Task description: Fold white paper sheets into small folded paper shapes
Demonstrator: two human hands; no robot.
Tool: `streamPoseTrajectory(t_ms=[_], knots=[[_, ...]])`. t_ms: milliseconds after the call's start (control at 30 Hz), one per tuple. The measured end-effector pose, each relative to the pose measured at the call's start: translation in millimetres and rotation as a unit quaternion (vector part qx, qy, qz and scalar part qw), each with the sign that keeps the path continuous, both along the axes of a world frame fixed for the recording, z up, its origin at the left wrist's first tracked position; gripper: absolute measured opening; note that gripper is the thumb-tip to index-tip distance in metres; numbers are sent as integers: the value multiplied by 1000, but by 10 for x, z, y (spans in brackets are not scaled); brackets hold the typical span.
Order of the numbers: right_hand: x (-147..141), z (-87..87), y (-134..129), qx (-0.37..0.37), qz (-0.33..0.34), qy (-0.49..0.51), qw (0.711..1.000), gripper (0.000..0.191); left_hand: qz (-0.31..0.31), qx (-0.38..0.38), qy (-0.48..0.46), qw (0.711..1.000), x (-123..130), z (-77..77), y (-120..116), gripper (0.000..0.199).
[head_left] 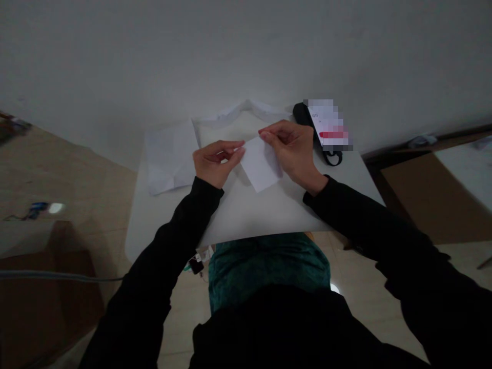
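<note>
A small white piece of paper (pixel 261 166) is held up over the white table (pixel 265 215). My left hand (pixel 218 161) pinches its upper left corner between thumb and finger. At the paper's top edge, my right hand (pixel 292 151) has it pinched too, with the fingers curled. On the table to the left lies a larger creased white sheet (pixel 171 156). Behind my hands, a folded strip of white paper (pixel 265 108) stands near the wall.
A black case with a strap (pixel 303 114) and a phone-like screen (pixel 326 123), partly pixelated, lie at the table's back right. Cardboard (pixel 434 200) is on the right; a brown box (pixel 46 297) stands at lower left. The grey wall (pixel 230 51) borders the table's back.
</note>
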State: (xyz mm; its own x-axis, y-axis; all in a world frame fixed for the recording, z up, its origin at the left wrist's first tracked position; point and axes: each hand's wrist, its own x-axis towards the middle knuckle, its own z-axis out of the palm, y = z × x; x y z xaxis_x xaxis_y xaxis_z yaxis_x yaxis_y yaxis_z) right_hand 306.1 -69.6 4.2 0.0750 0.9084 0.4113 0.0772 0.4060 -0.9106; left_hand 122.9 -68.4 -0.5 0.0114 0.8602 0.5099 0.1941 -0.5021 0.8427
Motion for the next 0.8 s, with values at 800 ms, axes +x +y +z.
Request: streamPoseTrajectory(t_ms=[800], knots=[[-58, -112, -72, -32, 104, -170, 979, 44, -71, 39, 351, 933, -117, 58, 36, 47]])
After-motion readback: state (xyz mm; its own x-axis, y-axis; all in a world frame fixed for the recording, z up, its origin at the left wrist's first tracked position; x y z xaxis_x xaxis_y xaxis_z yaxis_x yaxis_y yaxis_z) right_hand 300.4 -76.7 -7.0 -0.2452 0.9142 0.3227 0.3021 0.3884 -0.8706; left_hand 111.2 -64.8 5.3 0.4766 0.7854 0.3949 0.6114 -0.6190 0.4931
